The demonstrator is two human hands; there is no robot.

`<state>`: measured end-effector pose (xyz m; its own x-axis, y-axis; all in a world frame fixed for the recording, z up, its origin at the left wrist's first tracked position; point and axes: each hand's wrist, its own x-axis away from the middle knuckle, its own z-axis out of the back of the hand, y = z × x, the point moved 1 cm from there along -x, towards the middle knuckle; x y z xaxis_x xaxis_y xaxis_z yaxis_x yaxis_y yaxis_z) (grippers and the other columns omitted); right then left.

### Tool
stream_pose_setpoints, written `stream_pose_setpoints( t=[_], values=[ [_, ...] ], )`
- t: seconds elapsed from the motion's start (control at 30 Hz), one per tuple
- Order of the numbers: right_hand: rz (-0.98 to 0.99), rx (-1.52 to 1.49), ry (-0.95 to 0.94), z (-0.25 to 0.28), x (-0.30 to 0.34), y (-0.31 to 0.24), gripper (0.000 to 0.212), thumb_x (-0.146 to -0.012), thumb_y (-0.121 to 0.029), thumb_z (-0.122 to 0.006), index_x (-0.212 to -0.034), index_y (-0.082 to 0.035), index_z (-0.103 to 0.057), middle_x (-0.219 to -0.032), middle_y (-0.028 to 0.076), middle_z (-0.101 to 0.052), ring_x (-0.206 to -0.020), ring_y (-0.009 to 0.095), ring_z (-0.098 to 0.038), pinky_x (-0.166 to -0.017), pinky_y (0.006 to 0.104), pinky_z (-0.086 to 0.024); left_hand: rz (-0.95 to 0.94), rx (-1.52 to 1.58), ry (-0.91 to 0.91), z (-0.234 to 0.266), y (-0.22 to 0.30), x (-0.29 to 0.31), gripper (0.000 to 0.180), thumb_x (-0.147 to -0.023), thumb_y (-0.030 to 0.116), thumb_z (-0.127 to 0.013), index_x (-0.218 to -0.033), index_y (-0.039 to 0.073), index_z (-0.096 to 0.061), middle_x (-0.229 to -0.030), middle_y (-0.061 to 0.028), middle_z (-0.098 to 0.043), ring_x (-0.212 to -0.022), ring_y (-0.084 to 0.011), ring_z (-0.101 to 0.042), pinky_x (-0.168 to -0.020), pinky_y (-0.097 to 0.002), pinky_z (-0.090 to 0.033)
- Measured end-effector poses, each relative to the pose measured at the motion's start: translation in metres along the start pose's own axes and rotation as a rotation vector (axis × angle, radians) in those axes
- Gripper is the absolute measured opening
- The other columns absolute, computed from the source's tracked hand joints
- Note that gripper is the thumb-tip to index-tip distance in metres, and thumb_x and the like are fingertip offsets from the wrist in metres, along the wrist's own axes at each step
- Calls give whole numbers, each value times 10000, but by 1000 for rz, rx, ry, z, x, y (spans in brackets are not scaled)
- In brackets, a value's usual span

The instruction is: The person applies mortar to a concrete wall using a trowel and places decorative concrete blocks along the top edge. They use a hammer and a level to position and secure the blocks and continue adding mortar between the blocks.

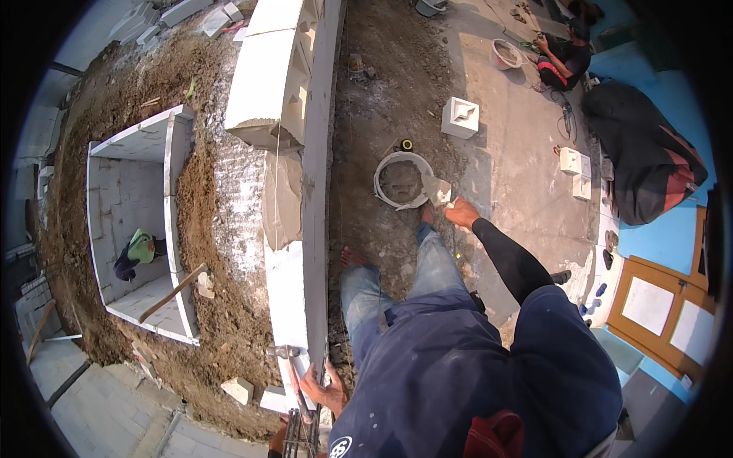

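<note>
Over the bucket's rim (379,169), right hand (461,213) gripping trowel (437,189); left hand (327,390) spread open on wall edge (314,229).

Top: dark navy work shirt (458,366), flecked with pale spots
Sleeve: tight black long sleeve (511,259) on the right arm
Trousers: faded blue jeans (412,278)
Feet: bare

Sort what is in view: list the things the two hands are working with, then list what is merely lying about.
In hand:
- trowel in the right hand, at the bucket's rim
- white bucket of mortar
- white block wall, with the left hand on it
- hammer beside the left hand

Lying about:
- white vent block on the ground
- loose block pieces on the soil
- wooden door lying flat
</note>
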<state>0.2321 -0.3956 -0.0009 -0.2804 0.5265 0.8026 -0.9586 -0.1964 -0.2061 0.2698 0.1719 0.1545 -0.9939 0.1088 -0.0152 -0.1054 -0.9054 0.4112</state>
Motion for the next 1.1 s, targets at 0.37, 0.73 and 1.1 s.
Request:
stream_pose_setpoints(
  t=[0.37, 0.73, 1.1],
  values=[
    [323, 609, 9, -103, -306, 74, 279, -926, -332, -614, -1015, -97, -736, -972, 162, -748, -942, 378, -706, -885, 553, -528, 128, 72, -321, -133, 70, 24, 477, -870, -139, -430, -1262, -1, -664, -1417, -225, -592, -1333, -340, -568, -940, -373, -509],
    [411, 402, -41, -59, -427, 46, 535, -976, -516, -626, -1181, -25, -684, -1059, 190, -689, -936, 385, -676, -854, 531, -534, 1139, 45, -537, -260, 292, -94, 617, -1045, 101, -572, -1616, 99, -338, -1320, -222, -660, -1144, -250, -662, -951, -323, -529],
    [-68, 92, 550, 106, -724, 164, 685, -904, -671, -639, -1243, -80, -707, -1298, 160, -597, -1326, 394, -453, -1093, 680, -306, 177, -607, -981, -352, 311, -101, 715, -996, 282, -700, -1593, 85, -359, -1547, -235, -467, -1268, -335, -599, -990, -455, -528]
  ],
)
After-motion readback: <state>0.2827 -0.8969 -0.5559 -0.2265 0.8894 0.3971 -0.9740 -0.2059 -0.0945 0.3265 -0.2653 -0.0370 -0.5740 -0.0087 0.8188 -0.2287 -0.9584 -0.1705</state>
